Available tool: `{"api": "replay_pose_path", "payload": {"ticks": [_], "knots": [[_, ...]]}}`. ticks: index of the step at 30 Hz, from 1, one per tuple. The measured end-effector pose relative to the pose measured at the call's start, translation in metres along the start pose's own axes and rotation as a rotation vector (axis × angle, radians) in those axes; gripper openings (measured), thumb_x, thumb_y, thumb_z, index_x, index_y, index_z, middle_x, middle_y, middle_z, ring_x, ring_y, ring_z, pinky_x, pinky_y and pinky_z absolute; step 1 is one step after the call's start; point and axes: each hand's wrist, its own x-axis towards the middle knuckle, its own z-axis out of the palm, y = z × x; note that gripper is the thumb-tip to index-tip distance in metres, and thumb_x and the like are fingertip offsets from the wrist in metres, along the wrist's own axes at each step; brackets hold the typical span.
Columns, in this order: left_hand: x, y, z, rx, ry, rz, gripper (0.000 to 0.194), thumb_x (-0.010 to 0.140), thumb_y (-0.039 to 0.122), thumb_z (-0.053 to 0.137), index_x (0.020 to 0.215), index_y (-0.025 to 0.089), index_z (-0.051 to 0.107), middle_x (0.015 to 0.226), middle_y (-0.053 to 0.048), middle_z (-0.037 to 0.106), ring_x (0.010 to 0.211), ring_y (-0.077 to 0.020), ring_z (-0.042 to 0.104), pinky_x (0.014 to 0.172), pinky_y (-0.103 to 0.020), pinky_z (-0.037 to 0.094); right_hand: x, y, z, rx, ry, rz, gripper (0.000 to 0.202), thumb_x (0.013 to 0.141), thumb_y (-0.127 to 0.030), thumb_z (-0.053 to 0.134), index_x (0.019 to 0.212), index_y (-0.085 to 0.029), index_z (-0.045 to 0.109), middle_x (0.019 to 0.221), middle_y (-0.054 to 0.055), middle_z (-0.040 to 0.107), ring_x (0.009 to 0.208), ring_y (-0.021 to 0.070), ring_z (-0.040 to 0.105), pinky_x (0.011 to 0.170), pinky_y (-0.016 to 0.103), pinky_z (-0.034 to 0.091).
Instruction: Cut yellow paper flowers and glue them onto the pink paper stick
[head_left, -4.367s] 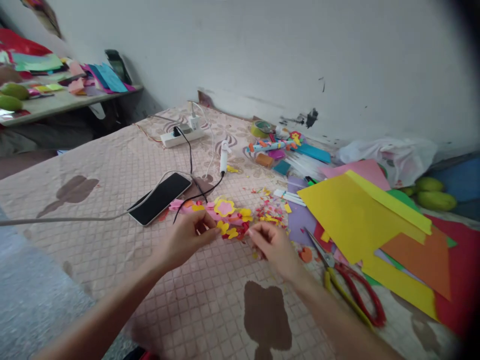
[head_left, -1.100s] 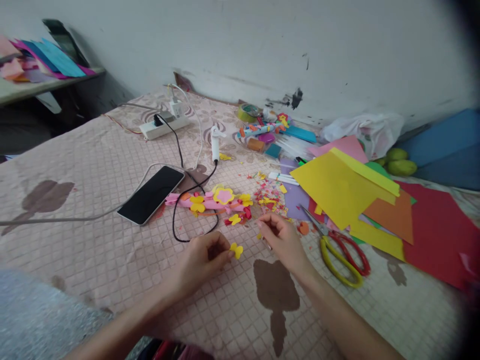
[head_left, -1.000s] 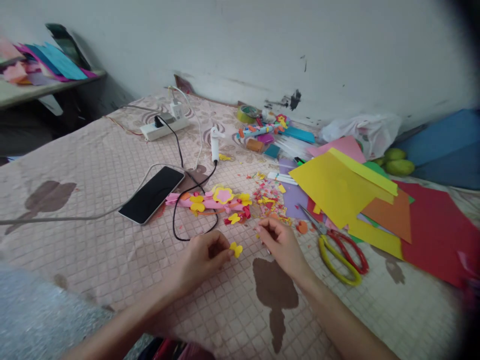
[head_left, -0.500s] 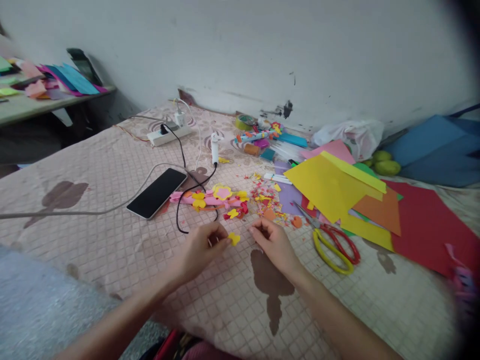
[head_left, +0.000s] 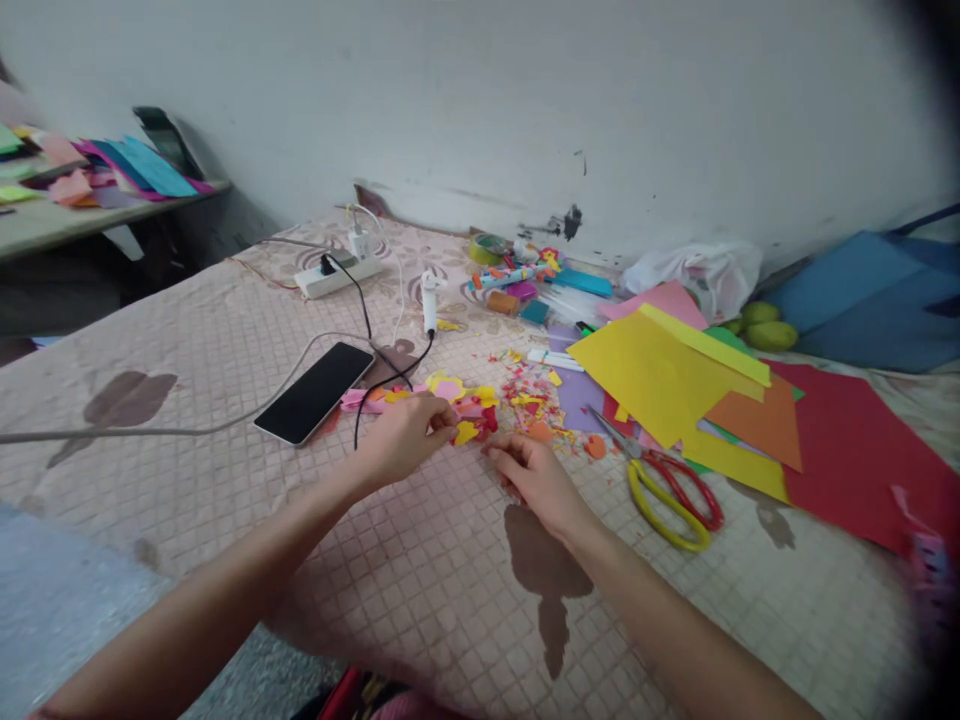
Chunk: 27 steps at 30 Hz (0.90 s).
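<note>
My left hand [head_left: 409, 437] is closed in a pinch, its fingertips at a small yellow paper flower [head_left: 465, 432] beside red paper pieces [head_left: 489, 419]. Whether one or two yellow cut-outs overlap there, I cannot tell. Behind that hand lies a pink paper-covered stick [head_left: 360, 399] decorated with a yellow-and-pink flower [head_left: 445, 387]; the hand hides part of it. Just to the right, my right hand [head_left: 534, 478] has thumb and fingers pressed together low over the tablecloth. Anything between them is hidden. Scissors [head_left: 671, 492] with yellow and red handles lie right of it.
A phone [head_left: 315, 392] and black cable [head_left: 394, 375] lie on the left, a white glue gun [head_left: 429, 302] and power strip [head_left: 339, 276] behind. Paper scraps [head_left: 532, 395] spread ahead. Coloured sheets [head_left: 667, 365], a plastic bag [head_left: 694, 275] and green fruit [head_left: 769, 328] are on the right.
My left hand has moved forward with the yellow paper flower to the red pieces, now covering part of the pink stick. My right hand has shifted slightly left.
</note>
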Motion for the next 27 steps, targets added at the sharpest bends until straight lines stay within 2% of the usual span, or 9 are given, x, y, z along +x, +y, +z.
{"api": "replay_pose_path", "payload": {"ticks": [5, 13, 22, 27], "knots": [[0.005, 0.006, -0.001, 0.157, -0.038, 0.015, 0.015, 0.080, 0.016, 0.045, 0.077, 0.016, 0.060, 0.078, -0.004, 0.057, 0.068, -0.0136, 0.053, 0.060, -0.024, 0.035, 0.000, 0.001, 0.006, 0.064, -0.036, 0.047, 0.023, 0.081, -0.035, 0.052, 0.089, -0.016, 0.059, 0.051, -0.006, 0.045, 0.038, 0.0068, 0.035, 0.036, 0.020, 0.024], [0.010, 0.020, 0.001, 0.255, -0.154, -0.071, 0.021, 0.087, 0.021, 0.039, 0.084, 0.017, 0.059, 0.091, -0.006, 0.056, 0.075, -0.0166, 0.055, 0.058, -0.026, 0.033, 0.000, 0.004, 0.005, 0.143, -0.036, 0.108, 0.023, 0.081, -0.033, 0.053, 0.094, -0.015, 0.057, 0.052, -0.006, 0.047, 0.040, 0.0061, 0.036, 0.037, 0.019, 0.025], [0.016, 0.019, 0.003, 0.358, -0.158, -0.078, 0.026, 0.090, 0.025, 0.037, 0.088, 0.018, 0.062, 0.088, -0.006, 0.055, 0.064, -0.0145, 0.052, 0.052, -0.026, 0.027, -0.001, -0.003, 0.005, 0.176, -0.071, 0.139, 0.023, 0.081, -0.035, 0.052, 0.093, -0.016, 0.056, 0.052, -0.006, 0.046, 0.041, 0.0069, 0.039, 0.038, 0.020, 0.027], [0.017, 0.016, 0.007, 0.354, -0.172, -0.070, 0.027, 0.091, 0.025, 0.035, 0.086, 0.018, 0.061, 0.087, -0.005, 0.054, 0.064, -0.0140, 0.051, 0.052, -0.026, 0.027, 0.000, -0.003, 0.004, 0.170, -0.081, 0.140, 0.023, 0.082, -0.034, 0.052, 0.095, -0.016, 0.056, 0.052, -0.006, 0.047, 0.041, 0.0068, 0.039, 0.038, 0.020, 0.029]]}}
